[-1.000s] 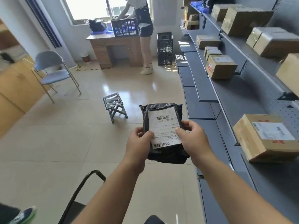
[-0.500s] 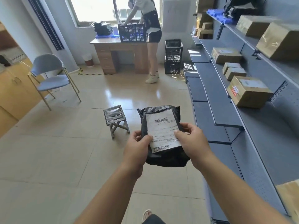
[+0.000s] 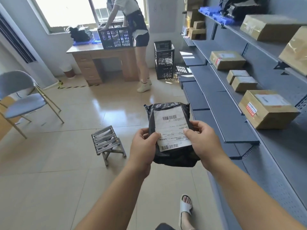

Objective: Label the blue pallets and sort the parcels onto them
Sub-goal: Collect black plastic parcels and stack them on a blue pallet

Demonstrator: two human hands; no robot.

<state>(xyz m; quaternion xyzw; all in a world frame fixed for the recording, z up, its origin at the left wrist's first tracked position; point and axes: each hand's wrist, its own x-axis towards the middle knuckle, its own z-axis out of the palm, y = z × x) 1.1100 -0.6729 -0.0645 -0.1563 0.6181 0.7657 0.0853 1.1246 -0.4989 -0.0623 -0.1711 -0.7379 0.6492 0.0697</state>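
A black plastic parcel [image 3: 167, 110] with a white barcode label facing up is held in front of me at chest height. My left hand [image 3: 142, 146] grips its lower left edge, thumb on the label. My right hand [image 3: 201, 140] grips its lower right edge, thumb also on the label. Blue pallets [image 3: 211, 12] lie on the top shelf at the far right, with black bags [image 3: 240, 7] piled on them. Several cardboard parcels [image 3: 267, 110] sit on the grey shelves [image 3: 232, 123] to my right.
A small folding stool [image 3: 107, 143] stands on the tiled floor just left of the parcel. A grey chair [image 3: 21, 97] is at the left. Another person [image 3: 137, 30] stands at a wooden desk [image 3: 103, 62] holding a black crate [image 3: 116, 37]; stacked crates [image 3: 164, 58] stand beside it.
The view has turned further along the shelving and moved forward; the nearest cardboard box has left the frame. Both hands keep the same grip on the black parcel.
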